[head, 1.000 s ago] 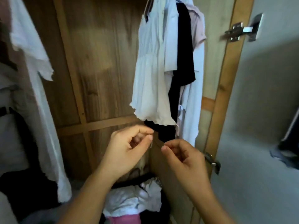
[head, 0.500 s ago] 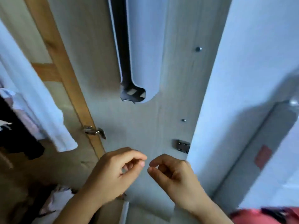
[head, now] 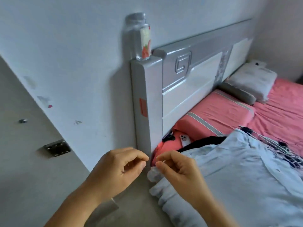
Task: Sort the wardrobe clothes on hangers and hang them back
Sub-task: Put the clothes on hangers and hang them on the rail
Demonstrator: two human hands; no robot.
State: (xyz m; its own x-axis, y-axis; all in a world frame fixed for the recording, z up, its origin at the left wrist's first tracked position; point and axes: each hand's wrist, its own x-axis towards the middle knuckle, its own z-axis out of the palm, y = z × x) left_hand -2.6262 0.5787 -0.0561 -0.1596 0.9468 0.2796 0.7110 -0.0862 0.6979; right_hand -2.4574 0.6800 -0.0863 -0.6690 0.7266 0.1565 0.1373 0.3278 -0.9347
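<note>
Two hands near bed's head corner: left hand (head: 117, 167) and right hand (head: 177, 169) each pinch fine thread, barely visible. One pale-blue garment (head: 237, 174) on bed (head: 282, 102); one bottle (head: 139, 38) on headboard (head: 147, 89) corner; one phone (head: 185, 139).

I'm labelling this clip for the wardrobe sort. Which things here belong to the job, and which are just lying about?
Job: light blue garment on the bed; left hand; right hand.
Lying about: bottle on the headboard; phone; pillows.

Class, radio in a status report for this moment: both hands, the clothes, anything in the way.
Left hand and right hand pinch fingertips together, something thin between them, too fine to name. Pale blue garment lies on the pink-sheeted bed, untouched. No hanger in view.
</note>
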